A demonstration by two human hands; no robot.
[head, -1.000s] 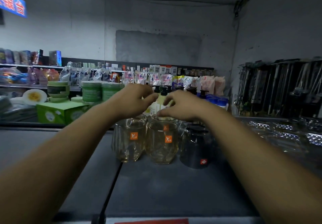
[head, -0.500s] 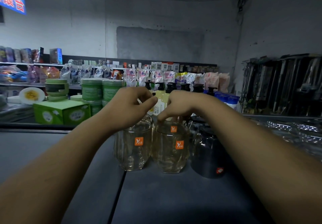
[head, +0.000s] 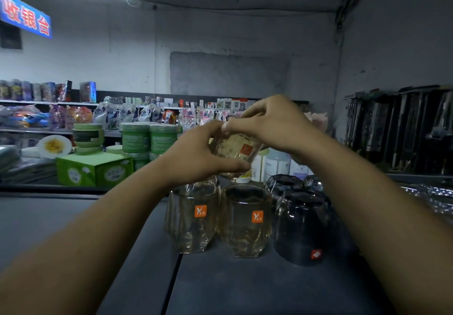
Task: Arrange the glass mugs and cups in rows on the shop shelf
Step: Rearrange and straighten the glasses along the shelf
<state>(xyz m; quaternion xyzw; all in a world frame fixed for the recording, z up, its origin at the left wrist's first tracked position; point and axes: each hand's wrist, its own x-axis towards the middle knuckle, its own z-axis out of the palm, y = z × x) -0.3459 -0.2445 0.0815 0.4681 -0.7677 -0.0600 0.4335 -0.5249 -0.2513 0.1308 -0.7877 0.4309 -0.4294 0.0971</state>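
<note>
Head view: tilted clear cup [head: 236, 149] between left hand [head: 196, 153] and right hand [head: 272, 123].

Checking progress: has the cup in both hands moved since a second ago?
Yes. The held cup has lifted upward, clear of the middle front cup standing on the shelf.

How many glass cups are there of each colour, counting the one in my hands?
Clear yellowish cups: 3 (left standing cup, right standing cup, held cup gripped by left hand and right hand)
Dark smoky cups: 3 (front dark cup, rear left dark cup, rear right dark cup, the rear two partly hidden)
Total: 6
</note>
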